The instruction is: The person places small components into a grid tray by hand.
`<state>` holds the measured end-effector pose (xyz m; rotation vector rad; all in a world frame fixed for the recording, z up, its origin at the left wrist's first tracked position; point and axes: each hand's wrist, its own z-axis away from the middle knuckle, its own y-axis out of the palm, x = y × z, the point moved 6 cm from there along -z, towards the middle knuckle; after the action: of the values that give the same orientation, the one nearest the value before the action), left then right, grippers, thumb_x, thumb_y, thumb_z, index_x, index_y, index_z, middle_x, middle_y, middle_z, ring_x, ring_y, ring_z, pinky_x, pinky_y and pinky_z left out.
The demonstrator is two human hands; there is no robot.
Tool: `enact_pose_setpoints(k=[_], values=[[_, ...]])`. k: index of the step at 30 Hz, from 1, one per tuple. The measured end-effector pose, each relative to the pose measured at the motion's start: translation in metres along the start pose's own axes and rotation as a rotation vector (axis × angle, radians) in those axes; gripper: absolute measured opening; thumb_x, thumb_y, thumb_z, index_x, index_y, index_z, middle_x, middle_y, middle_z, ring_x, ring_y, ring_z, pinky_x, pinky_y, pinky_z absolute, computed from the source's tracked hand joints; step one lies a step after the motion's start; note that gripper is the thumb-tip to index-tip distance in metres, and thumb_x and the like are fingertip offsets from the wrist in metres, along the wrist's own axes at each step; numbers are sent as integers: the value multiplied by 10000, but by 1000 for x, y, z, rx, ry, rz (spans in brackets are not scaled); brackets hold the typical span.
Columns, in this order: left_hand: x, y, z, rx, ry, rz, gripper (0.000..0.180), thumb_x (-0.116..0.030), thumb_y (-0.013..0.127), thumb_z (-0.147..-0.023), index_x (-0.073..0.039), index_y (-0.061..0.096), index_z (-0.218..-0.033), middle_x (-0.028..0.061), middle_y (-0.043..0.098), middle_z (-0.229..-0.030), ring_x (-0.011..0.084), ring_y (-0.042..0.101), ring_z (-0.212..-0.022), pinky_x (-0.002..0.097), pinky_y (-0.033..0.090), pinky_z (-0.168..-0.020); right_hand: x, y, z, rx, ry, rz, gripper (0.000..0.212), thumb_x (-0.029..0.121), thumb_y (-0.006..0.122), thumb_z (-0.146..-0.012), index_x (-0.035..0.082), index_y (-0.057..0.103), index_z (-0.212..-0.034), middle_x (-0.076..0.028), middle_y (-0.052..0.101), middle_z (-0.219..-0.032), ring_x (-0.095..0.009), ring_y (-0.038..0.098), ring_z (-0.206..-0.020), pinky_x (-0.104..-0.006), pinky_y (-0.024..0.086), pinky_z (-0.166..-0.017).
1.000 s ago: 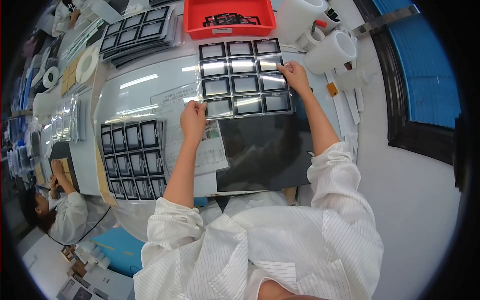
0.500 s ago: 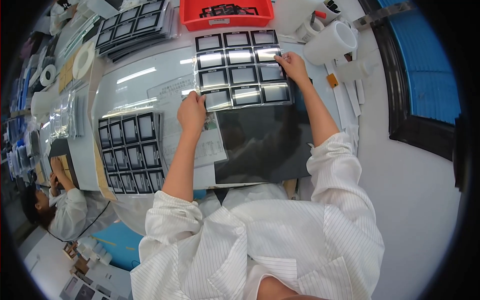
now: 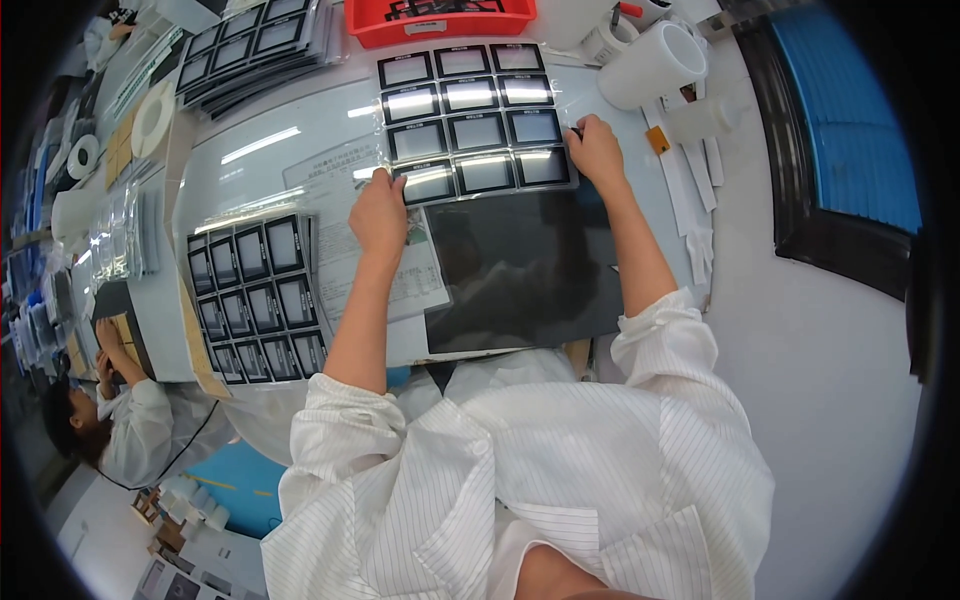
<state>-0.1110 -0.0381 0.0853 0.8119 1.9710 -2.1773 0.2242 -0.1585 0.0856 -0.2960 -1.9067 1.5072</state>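
Note:
A clear sheet of black-framed rectangular windows (image 3: 463,130) lies in rows over the far part of a glossy black mat (image 3: 520,280). My left hand (image 3: 380,218) is closed at the sheet's near left corner, thumb and fingers pinching its edge. At the right edge is my right hand (image 3: 598,155), its fingertips drawn together beside the sheet. A small dark bit shows at those fingertips, and I cannot make out what it is. Left of my left forearm lies a stack of similar framed sheets (image 3: 255,300). Printed paper (image 3: 415,280) shows under the table's clear cover.
A red bin (image 3: 440,30) of black frames stands at the far edge. More sheets (image 3: 250,50) are piled far left. A white roll (image 3: 655,65), a bottle (image 3: 700,118) and paper strips (image 3: 685,205) line the right side. A co-worker (image 3: 130,400) sits at far left.
My right hand has slid nearer along the sheet's right edge and its grip has shifted. My left hand stays at the near left corner. The whole view has shifted slightly.

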Motion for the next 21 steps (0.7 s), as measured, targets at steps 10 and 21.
enact_pose_setpoints(k=[10, 21], values=[[-3, 0, 3, 5, 10, -58, 244, -295, 550, -908, -56, 542, -858, 144, 637, -806, 367, 609, -744, 466, 448, -618, 5, 6, 31, 67, 285, 41, 368, 285, 579, -858, -77, 580, -926, -291, 628, -918, -434, 613, -889, -476, 494, -788], [-5, 1, 5, -105, 110, -133, 223, -299, 565, -901, -79, 538, -923, 104, 605, -844, 321, 630, -707, 437, 477, -542, 5, 10, 26, 239, 363, 29, 392, 300, 587, -863, -71, 577, -992, -282, 616, -1040, -432, 604, -980, -477, 490, -835]])
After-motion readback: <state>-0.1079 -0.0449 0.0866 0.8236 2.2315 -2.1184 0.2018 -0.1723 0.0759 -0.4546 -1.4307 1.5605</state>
